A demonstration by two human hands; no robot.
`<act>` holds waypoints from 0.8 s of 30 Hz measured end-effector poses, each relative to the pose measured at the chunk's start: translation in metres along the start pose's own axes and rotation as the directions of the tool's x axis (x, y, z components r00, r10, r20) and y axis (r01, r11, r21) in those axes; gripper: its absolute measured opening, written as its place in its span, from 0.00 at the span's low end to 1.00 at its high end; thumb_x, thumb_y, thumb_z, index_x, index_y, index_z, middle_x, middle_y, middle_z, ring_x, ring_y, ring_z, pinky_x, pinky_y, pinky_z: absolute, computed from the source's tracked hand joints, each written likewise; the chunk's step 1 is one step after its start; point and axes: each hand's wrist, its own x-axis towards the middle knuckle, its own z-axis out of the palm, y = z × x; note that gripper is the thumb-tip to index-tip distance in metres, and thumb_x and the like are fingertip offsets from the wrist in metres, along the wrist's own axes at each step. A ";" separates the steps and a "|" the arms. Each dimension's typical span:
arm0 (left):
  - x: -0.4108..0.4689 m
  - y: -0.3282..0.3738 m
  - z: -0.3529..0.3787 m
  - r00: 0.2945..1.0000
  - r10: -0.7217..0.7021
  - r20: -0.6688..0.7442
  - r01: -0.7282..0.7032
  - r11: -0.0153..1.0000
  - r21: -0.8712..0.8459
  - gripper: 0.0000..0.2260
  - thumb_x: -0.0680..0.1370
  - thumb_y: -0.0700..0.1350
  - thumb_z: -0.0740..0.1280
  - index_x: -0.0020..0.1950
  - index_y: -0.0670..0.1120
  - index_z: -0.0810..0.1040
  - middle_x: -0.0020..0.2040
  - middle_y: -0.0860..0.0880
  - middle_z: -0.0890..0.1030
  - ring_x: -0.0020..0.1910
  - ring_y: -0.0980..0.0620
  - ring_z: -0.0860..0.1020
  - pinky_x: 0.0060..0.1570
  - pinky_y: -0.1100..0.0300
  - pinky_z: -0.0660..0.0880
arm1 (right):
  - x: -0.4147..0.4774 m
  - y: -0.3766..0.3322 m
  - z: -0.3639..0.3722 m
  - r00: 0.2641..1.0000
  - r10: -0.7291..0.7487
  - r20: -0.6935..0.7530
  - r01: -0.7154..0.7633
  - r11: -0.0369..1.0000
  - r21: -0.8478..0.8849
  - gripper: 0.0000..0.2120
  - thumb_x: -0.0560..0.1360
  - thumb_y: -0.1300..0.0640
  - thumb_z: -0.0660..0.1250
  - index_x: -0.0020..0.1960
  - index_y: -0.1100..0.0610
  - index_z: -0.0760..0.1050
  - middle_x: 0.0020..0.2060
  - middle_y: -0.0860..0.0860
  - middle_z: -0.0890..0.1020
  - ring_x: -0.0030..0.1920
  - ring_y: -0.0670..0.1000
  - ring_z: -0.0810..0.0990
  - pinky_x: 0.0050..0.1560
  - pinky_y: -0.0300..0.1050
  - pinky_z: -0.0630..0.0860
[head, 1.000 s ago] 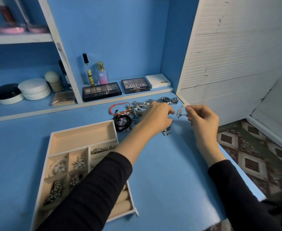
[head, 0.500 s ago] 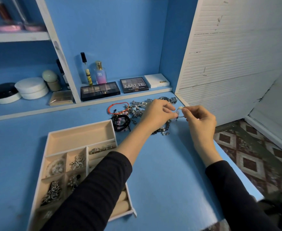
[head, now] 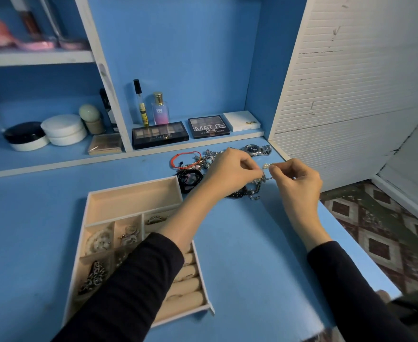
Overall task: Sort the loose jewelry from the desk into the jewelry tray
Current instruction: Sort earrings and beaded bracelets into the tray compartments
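At the left of the blue painted desk [head: 30, 218], the white-walled, beige-lined jewelry tray [head: 87, 211] lies flat. Its small square compartments hold a pale coiled chain [head: 99, 241], a cluster of silver pieces [head: 129, 236] and a dark metal chain [head: 95, 276]. The narrow compartment to their right holds one thin silver piece [head: 156, 219]. Padded beige ring rolls [head: 188, 287] fill the near right section, partly hidden by your dark left sleeve [head: 133, 292], which crosses above the tray.

Just beyond the tray's far right corner, the loose jewelry pile [head: 203, 164] lies on the desk. It includes a red cord bracelet [head: 185, 157], black elastic bands [head: 190, 178], a dark beaded strand [head: 240, 193] and, furthest right, a silver metal wristwatch [head: 254, 149].

Your left hand [head: 230, 169], fingers curled, pinches one end of a small silver-and-pearl chain [head: 266, 166] between thumb and forefinger. Your right hand [head: 296, 178] pinches the other end the same way. This chain is raised over the right part of the pile; whether its hanging part touches the strand below cannot be told.

Compared with one second ago, the hands have closed together. Then the right hand alone held the chain, and the left hand was over the pile, apart from it.
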 end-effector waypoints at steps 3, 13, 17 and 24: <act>-0.014 -0.003 -0.018 0.999 -0.047 0.001 0.047 0.994 -0.098 0.04 0.70 0.48 0.71 0.41 0.49 0.82 0.37 0.55 0.82 0.38 0.59 0.78 0.38 0.64 0.75 | -0.007 -0.006 0.008 0.998 0.038 0.057 -0.040 0.999 0.031 0.07 0.70 0.62 0.69 0.34 0.62 0.76 0.28 0.51 0.77 0.28 0.41 0.70 0.31 0.32 0.67; -0.102 -0.036 -0.093 0.980 -0.148 -0.131 0.076 0.893 -0.443 0.02 0.72 0.42 0.70 0.39 0.48 0.80 0.38 0.50 0.82 0.38 0.56 0.79 0.43 0.61 0.78 | -0.069 -0.050 0.058 0.922 0.023 0.387 -0.081 0.988 0.135 0.11 0.70 0.63 0.71 0.31 0.56 0.76 0.23 0.46 0.76 0.27 0.45 0.70 0.30 0.36 0.66; -0.139 -0.056 -0.114 0.953 -0.233 -0.191 0.115 0.867 -0.484 0.01 0.72 0.41 0.70 0.41 0.46 0.80 0.43 0.46 0.84 0.40 0.53 0.81 0.48 0.58 0.79 | -0.097 -0.066 0.072 0.869 -0.046 0.492 -0.011 0.994 0.112 0.10 0.70 0.62 0.71 0.31 0.57 0.76 0.27 0.57 0.77 0.29 0.47 0.70 0.32 0.39 0.67; -0.182 -0.080 -0.138 0.941 -0.230 -0.250 0.101 0.892 -0.440 0.02 0.72 0.39 0.69 0.42 0.46 0.79 0.37 0.50 0.84 0.38 0.53 0.81 0.45 0.58 0.79 | -0.122 -0.084 0.084 0.805 -0.083 0.588 0.033 0.995 0.096 0.05 0.70 0.62 0.70 0.36 0.59 0.78 0.27 0.48 0.78 0.28 0.43 0.70 0.29 0.32 0.68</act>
